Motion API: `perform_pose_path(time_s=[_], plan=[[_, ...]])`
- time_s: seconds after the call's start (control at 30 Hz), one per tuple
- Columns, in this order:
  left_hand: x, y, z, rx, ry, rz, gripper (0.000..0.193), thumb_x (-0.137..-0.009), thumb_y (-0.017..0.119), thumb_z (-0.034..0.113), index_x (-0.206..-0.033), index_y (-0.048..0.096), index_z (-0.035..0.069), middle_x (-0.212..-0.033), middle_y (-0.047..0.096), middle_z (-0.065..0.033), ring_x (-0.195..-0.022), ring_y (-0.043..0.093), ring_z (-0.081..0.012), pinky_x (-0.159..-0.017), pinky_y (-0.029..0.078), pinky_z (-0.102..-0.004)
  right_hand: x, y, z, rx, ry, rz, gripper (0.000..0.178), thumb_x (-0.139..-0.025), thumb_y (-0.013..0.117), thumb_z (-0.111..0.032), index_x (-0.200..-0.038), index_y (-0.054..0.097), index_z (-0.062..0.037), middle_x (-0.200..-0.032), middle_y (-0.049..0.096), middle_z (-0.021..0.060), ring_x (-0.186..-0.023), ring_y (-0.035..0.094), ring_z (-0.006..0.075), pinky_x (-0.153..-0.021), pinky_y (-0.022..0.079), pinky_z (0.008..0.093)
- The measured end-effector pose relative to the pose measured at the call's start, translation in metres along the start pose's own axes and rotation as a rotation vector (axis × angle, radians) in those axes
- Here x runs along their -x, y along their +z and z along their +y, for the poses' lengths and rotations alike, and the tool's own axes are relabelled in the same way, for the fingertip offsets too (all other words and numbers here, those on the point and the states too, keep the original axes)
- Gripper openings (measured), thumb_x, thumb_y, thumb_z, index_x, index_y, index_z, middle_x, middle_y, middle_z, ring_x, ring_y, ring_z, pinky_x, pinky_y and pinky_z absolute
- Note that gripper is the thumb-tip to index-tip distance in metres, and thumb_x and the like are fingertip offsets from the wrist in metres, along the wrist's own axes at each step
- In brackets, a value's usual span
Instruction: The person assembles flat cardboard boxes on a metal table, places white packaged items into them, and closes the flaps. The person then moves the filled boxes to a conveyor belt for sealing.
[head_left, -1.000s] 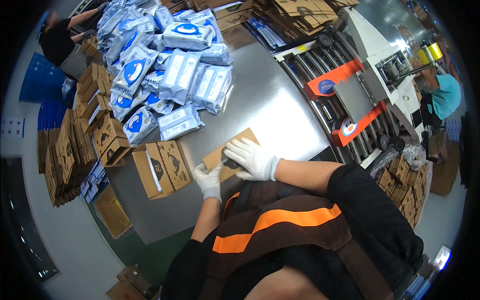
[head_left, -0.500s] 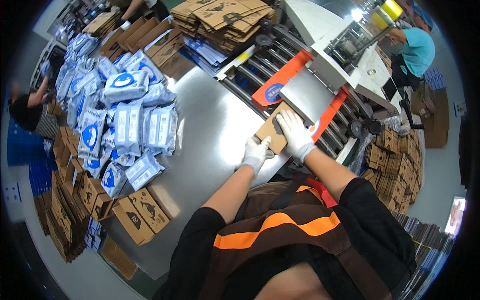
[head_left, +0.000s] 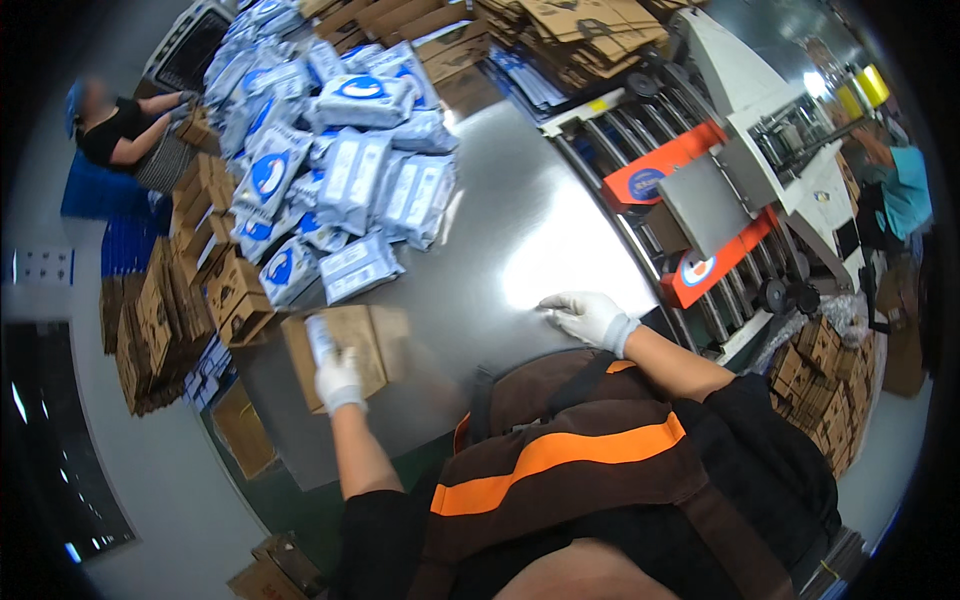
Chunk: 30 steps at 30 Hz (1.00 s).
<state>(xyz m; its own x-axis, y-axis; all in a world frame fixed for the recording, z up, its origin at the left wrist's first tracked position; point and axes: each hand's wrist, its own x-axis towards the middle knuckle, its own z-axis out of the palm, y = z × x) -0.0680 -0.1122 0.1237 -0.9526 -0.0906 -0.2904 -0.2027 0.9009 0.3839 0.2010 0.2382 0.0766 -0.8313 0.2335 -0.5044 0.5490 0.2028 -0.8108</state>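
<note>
My left hand (head_left: 340,380), in a white glove, grips a brown cardboard box (head_left: 362,345) at the table's near left; the box's right side is smeared by motion. A pale strip lies along the box by my fingers; whether it is glove or contents I cannot tell. My gloved right hand (head_left: 592,320) is over the table's right part, fingers stretched out and holding nothing. Beyond it, another brown box (head_left: 666,228) sits partly hidden under the metal plate (head_left: 706,204) of a roller machine, between two orange side guards (head_left: 665,165).
Blue-and-white soft packs (head_left: 350,180) are heaped on the steel table (head_left: 500,210). Open boxes (head_left: 238,295) and flattened cartons (head_left: 150,330) line its left side. More flat cartons (head_left: 590,30) are stacked at the back. One co-worker (head_left: 125,130) stands left, another (head_left: 905,190) far right.
Both hands have let go of the box at the machine, which now lies between the guards. My left hand has moved left onto another box; my right has drawn back. The view has shifted left.
</note>
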Motion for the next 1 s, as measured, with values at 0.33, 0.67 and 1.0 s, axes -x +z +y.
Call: perform_pose_path(time_s=[0.33, 0.67, 1.0], plan=[[0.108, 0.015, -0.024, 0.048, 0.937, 0.199, 0.036, -0.084, 0.081, 0.038, -0.103, 0.075, 0.008, -0.105, 0.067, -0.0095, -0.109, 0.062, -0.0351, -0.091, 0.053, -0.0468, -0.056, 0.09, -0.103, 0.229, -0.34, 0.005, 0.022, -0.095, 0.069, -0.023, -0.085, 0.065, -0.0048, -0.091, 0.069, 0.0113, -0.076, 0.068, 0.0213, -0.066, 0.055, 0.0367], [0.051, 0.04, -0.024, 0.232, 0.93, -0.51, 0.027, -0.088, 0.076, 0.033, -0.091, 0.076, 0.007, -0.092, 0.073, -0.0161, -0.085, 0.071, -0.0338, -0.076, 0.057, -0.0408, -0.1, 0.122, -0.096, 0.041, -0.151, -0.435, 0.026, -0.089, 0.069, -0.037, -0.089, 0.077, -0.0124, -0.087, 0.076, 0.0104, -0.078, 0.071, 0.0242, -0.073, 0.055, 0.0376], [0.039, 0.117, -0.042, 0.772, 0.363, -0.373, 0.07, -0.064, 0.099, 0.013, -0.109, 0.047, 0.006, -0.105, 0.056, -0.008, -0.087, 0.062, -0.0132, -0.075, 0.057, -0.0291, -0.028, 0.145, -0.073, 0.917, -0.685, 0.174, 0.061, -0.089, 0.064, -0.024, -0.145, 0.048, -0.0041, -0.151, 0.048, 0.0201, -0.143, 0.044, 0.036, -0.122, 0.029, 0.0485]])
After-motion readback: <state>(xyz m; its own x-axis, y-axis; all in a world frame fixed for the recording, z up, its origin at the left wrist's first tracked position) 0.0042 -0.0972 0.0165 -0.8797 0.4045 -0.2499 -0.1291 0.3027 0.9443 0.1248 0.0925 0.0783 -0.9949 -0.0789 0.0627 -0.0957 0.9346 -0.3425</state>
